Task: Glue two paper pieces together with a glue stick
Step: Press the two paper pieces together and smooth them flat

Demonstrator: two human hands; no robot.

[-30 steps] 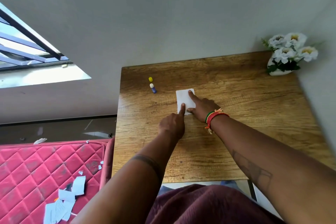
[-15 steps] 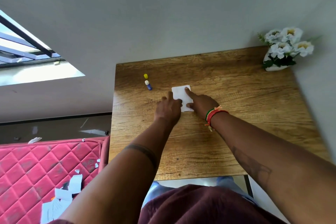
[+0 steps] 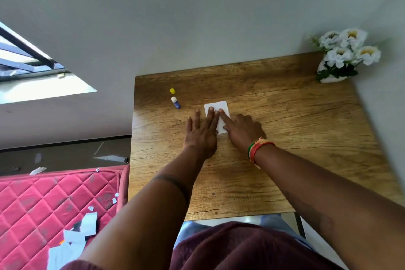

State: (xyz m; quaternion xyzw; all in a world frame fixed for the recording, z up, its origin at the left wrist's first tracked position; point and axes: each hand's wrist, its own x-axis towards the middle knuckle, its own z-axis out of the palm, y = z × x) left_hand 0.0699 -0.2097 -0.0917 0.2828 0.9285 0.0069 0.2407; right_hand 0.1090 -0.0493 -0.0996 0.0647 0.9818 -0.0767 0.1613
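Surface: wooden table [image 3: 285,138] against grey wall.
Paper: white paper [image 3: 221,107] lies flat mid-table.
Left hand: my left hand [image 3: 202,133] spread flat, fingers pressing it.
Right hand: my right hand [image 3: 243,129] index extended onto it, grasping nothing.
Glue: glue stick [image 3: 176,102] uncapped, left of paper.

No lettering, label, brand or number was legible anywhere; the glue stick [image 3: 176,102] was too small to read.
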